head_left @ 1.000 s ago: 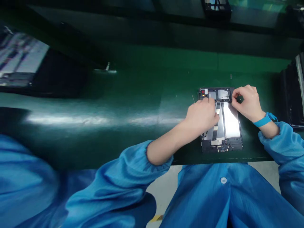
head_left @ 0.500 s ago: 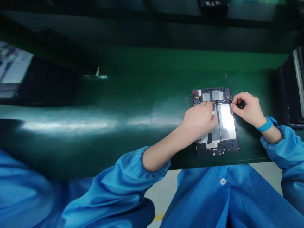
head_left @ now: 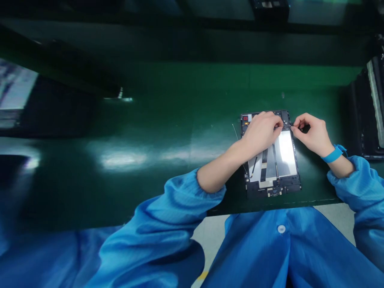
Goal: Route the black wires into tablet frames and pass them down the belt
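An opened tablet [head_left: 288,154] lies on the green bench with its inner parts facing up, silver panels in the middle and dark circuitry at both ends. My left hand [head_left: 262,130] reaches over its upper part, fingers curled and pinched near the top right; what they hold, if anything, is hidden. At the tablet's upper right edge, my right hand [head_left: 312,132] has thumb and forefinger pinched together on something too small to make out. A thin wire [head_left: 235,132] sticks out from the tablet's left side.
Dark stacked panels [head_left: 367,108] stand at the right end of the green bench [head_left: 168,120]. A dark box [head_left: 270,10] sits on the shelf behind. At far left is a dark object with a bright surface [head_left: 15,86]. Another person's blue sleeve [head_left: 45,256] shows at lower left.
My left hand has moved up and right across the tablet, uncovering more of its lower left interior. My right hand stays pinched at the right edge. The person at lower left has shifted.
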`<state>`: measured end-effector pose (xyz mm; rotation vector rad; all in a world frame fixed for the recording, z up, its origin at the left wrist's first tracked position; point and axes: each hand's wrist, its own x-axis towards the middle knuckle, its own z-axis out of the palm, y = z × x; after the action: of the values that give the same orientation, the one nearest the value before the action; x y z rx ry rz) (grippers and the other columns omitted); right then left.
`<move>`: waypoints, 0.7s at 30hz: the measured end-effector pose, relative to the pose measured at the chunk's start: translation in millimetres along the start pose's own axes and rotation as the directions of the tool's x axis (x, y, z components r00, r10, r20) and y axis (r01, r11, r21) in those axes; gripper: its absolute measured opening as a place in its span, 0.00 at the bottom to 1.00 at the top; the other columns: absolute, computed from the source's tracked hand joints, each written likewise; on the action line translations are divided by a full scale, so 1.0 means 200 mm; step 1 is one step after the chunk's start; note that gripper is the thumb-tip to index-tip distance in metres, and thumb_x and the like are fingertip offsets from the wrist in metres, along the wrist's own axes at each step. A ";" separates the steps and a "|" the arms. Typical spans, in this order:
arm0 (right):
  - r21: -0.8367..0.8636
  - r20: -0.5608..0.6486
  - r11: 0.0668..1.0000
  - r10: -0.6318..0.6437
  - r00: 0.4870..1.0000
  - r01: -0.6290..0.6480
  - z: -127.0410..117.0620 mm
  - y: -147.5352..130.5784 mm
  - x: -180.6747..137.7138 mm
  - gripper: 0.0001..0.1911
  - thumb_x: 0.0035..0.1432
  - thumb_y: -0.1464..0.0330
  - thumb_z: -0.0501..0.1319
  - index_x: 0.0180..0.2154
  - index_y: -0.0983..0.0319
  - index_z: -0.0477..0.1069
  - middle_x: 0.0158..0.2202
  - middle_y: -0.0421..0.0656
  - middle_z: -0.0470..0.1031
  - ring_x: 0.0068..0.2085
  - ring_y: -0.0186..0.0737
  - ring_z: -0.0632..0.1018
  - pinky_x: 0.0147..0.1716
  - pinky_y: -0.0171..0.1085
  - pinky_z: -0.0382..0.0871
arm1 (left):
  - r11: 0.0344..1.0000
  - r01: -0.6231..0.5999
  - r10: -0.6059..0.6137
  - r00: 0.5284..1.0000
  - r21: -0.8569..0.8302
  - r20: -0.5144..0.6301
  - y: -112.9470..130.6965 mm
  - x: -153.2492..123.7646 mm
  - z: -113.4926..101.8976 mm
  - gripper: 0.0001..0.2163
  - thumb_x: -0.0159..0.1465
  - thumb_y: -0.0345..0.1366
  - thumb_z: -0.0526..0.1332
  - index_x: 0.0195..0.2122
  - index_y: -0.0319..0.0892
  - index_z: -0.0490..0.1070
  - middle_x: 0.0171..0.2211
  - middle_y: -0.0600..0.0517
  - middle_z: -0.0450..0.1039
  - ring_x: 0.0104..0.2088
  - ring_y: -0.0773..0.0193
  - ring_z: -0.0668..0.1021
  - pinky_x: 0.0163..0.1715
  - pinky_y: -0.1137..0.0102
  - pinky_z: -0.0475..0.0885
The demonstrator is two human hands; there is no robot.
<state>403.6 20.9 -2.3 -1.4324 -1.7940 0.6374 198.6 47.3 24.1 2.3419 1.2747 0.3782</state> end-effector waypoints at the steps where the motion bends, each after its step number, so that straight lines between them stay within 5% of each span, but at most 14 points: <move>1: 0.000 0.003 1.000 0.002 1.000 -0.002 0.00 0.00 0.00 0.04 0.53 0.72 0.65 0.31 0.57 0.72 0.30 0.38 0.79 0.33 0.40 0.77 0.39 0.39 0.72 | 1.000 0.011 -0.011 1.000 -0.010 0.008 0.00 0.01 0.00 0.10 0.68 0.29 0.57 0.37 0.40 0.80 0.38 0.45 0.80 0.41 0.54 0.78 0.49 0.58 0.73; 21: 0.004 0.038 1.000 0.003 0.999 -0.003 -0.03 0.00 -0.01 0.04 0.52 0.72 0.64 0.30 0.57 0.72 0.30 0.39 0.79 0.32 0.39 0.77 0.38 0.39 0.72 | 0.992 0.073 -0.059 0.989 -0.099 0.137 -0.01 0.06 -0.07 0.08 0.66 0.31 0.61 0.35 0.41 0.81 0.38 0.47 0.82 0.38 0.57 0.80 0.44 0.62 0.73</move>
<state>408.4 19.4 -0.4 -1.4295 -1.8190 0.6734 197.2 61.2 35.1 2.1934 1.2355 0.2554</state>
